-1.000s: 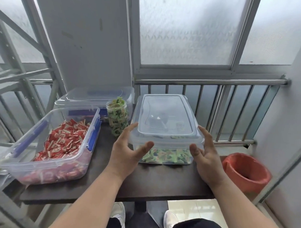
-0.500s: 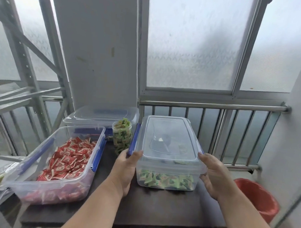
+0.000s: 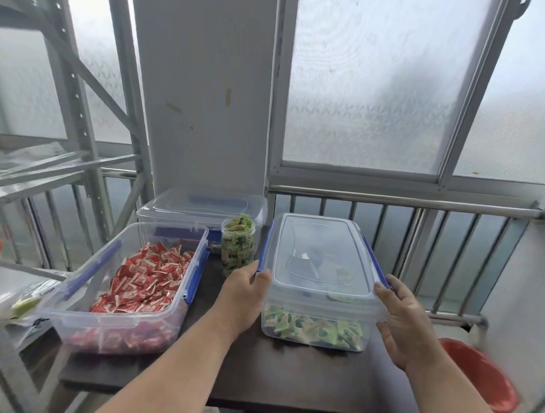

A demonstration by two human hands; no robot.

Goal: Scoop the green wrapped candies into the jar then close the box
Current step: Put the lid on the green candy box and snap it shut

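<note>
— What did the person wear on the arms?
— Nothing: both forearms were bare up to the frame's edge, no sleeves visible.
— And the hands?
— The left hand [image 3: 245,293] and right hand [image 3: 407,328] were bare too.

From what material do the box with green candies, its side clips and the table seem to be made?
Box with green candies: clear, glossy plastic, as the candies show through its wall.
Side clips: opaque blue plastic, probably, with a smooth look.
Table: dark brown and matte, perhaps laminated board; no grain shows.
</note>
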